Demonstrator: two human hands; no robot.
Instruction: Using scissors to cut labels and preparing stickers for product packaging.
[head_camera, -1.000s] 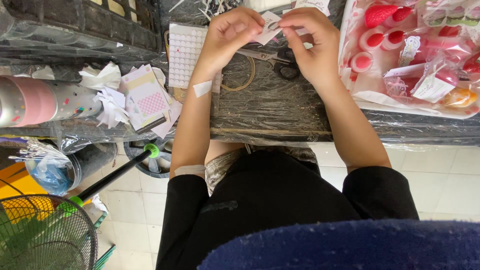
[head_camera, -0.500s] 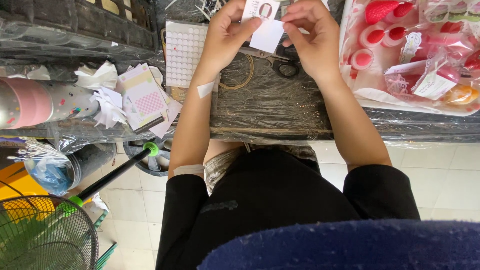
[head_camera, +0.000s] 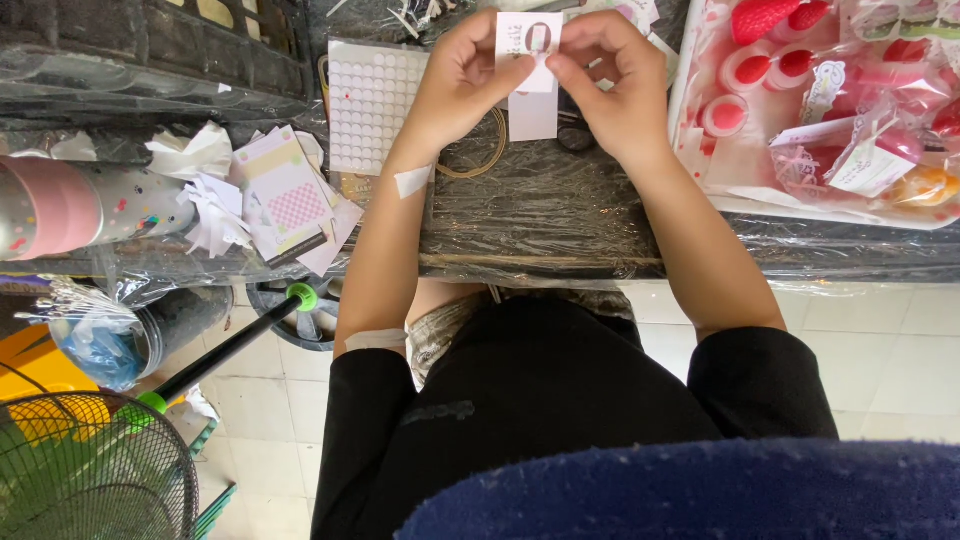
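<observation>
while both hands (head_camera: 545, 85) pinch it closed, white card (head_camera: 530, 75) hangs upright, long axis vertical.

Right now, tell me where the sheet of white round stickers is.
In the head view, the sticker sheet lies flat on the plastic-wrapped table, just left of the left hand, above the checked pink card.

2 hands (head_camera: 470, 85) hold 1 white card (head_camera: 530, 75); 1 sticker sheet (head_camera: 372, 105) at 9 o'clock, 1 fan (head_camera: 90, 480) at 7 o'clock.
</observation>
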